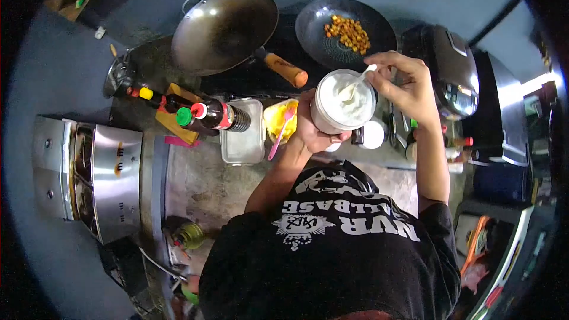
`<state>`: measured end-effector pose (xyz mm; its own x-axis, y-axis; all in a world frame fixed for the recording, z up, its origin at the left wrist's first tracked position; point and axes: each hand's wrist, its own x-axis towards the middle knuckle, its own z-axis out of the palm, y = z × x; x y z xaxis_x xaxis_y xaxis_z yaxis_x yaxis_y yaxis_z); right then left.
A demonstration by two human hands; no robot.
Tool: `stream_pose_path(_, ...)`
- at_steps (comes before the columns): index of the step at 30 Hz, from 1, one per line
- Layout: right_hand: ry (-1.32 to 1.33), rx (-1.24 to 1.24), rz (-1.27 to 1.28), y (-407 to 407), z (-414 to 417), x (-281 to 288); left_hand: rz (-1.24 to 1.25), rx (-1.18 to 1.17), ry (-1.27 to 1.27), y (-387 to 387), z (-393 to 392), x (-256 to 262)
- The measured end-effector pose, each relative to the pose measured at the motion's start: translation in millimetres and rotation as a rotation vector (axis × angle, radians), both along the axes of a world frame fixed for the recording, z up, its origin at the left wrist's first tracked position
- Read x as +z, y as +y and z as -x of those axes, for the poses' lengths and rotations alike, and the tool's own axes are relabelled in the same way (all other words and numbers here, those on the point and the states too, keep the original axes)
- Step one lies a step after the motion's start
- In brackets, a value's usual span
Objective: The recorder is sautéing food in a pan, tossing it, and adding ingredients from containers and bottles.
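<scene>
My left hand (309,126) grips a round plastic tub (340,121) from its side and underneath. Fine white powder (326,98) lies inside it. Between thumb and fingers, my right hand (398,82) pinches the handle of a small white spoon (355,85), whose bowl is down in the powder. Just beyond the tub, a dark frying pan (311,31) holds small browned cubes of food (349,33). To the left of my left hand is a container of yellow spread (276,118), with a pink spoon (282,135) resting across it.
A large wok (226,31) with a wooden handle (286,70) is at the back left. Sauce bottles (213,115) stand by a clear lidded box (243,142). A rice cooker (444,66) is at the right, near a white round lid (372,135). A steel stove (116,173) is far left.
</scene>
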<state>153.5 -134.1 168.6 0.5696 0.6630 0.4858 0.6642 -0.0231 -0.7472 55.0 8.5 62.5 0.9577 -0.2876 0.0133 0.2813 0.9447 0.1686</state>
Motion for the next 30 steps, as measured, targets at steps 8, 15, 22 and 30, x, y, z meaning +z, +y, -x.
stream_pose_path(8,0.010,0.070,-0.018,-10.2,-50.4,5.5,-0.168,0.167,0.083,-18.6,-39.2,7.8)
stream_pose_path(15,0.350,-0.024,-0.081,-24.0,-64.5,-25.2,-0.271,0.118,0.126,-25.8,-59.3,-4.1)
stream_pose_path(22,0.516,-0.100,-0.202,-28.4,-73.5,-35.8,-0.237,0.115,0.200,-32.2,-64.2,2.5)
stream_pose_path(30,0.666,-0.158,-0.219,-8.9,-94.7,-27.8,-0.193,0.072,0.147,-19.2,-43.3,-22.2)
